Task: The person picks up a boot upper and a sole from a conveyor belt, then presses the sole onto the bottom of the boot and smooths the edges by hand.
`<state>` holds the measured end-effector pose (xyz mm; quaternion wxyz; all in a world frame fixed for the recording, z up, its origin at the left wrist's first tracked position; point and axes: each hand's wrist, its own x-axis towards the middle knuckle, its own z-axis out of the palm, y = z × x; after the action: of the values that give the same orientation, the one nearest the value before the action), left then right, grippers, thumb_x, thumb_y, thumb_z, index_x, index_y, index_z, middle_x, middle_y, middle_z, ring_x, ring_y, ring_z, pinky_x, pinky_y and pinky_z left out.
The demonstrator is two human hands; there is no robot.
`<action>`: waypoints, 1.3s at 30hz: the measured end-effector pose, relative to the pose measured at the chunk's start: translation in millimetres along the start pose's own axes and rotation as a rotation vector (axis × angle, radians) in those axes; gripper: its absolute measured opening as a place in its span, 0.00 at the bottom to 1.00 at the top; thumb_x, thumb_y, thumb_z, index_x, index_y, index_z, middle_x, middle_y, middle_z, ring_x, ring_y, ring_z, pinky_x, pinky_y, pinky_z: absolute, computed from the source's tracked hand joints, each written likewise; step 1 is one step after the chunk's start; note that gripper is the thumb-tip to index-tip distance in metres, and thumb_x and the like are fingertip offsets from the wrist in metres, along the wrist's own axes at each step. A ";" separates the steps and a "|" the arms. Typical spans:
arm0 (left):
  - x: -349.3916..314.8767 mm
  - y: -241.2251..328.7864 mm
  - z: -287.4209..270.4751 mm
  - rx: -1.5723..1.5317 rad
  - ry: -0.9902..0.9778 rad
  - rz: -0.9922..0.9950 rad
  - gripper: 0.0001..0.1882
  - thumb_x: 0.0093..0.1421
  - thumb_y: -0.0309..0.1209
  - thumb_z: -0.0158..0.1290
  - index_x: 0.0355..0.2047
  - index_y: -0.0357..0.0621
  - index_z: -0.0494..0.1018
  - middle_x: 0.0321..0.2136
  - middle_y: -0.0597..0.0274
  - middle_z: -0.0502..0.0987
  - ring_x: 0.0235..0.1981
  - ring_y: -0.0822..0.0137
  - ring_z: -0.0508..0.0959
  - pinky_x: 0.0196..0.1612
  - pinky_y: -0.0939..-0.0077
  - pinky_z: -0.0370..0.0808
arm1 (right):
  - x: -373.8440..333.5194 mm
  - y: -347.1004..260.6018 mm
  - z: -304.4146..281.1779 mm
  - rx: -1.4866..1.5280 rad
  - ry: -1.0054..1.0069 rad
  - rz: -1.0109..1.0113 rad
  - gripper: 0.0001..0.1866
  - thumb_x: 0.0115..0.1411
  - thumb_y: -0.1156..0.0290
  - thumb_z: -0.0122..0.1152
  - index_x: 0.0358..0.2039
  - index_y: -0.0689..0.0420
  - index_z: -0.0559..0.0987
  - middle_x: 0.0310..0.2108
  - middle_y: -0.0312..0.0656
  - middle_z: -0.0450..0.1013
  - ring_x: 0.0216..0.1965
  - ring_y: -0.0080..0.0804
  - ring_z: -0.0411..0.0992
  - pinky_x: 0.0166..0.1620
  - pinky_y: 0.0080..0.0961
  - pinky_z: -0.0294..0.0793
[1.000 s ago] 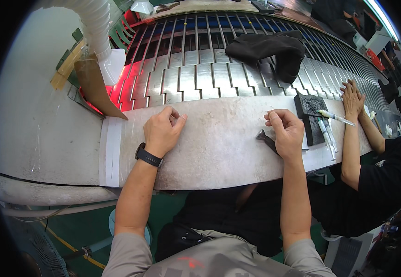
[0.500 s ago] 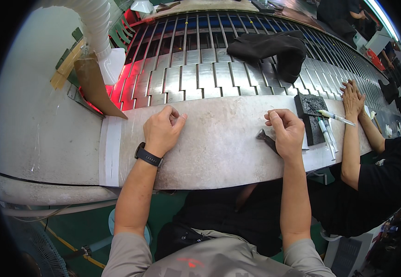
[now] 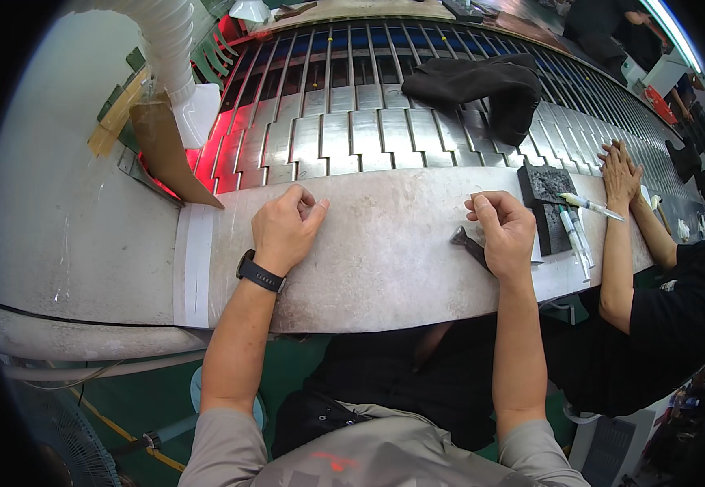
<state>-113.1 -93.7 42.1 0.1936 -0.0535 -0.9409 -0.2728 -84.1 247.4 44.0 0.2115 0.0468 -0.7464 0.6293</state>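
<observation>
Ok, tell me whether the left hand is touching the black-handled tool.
Apart: the head view shows bare tabletop between the left hand and the black-handled tool by the right hand.

Left hand (image 3: 285,230) and right hand (image 3: 506,235) loosely curled, well apart.
The left forearm (image 3: 241,349) slants forward and inward, its hand roughly in line with it, fingers folded in, left thumb (image 3: 316,213) angled forward and to the right. The right forearm (image 3: 519,349) runs almost straight forward; its hand tips slightly inward, fingers bent toward the right thumb (image 3: 486,214), palm hidden from view.
</observation>
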 end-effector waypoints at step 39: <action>3.9 -12.8 -6.9 -0.004 -0.041 -0.029 0.17 0.63 0.46 0.64 0.32 0.45 0.80 0.20 0.60 0.80 0.24 0.55 0.82 0.29 0.58 0.75 | 19.6 -21.8 45.4 -0.706 -0.249 0.073 0.22 0.63 0.55 0.69 0.27 0.64 0.83 0.22 0.51 0.78 0.26 0.46 0.78 0.35 0.40 0.76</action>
<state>-117.1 -108.2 42.8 0.1703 -0.0460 -0.9447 -0.2765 -106.3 203.3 66.0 0.0995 0.0207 -0.9386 0.3298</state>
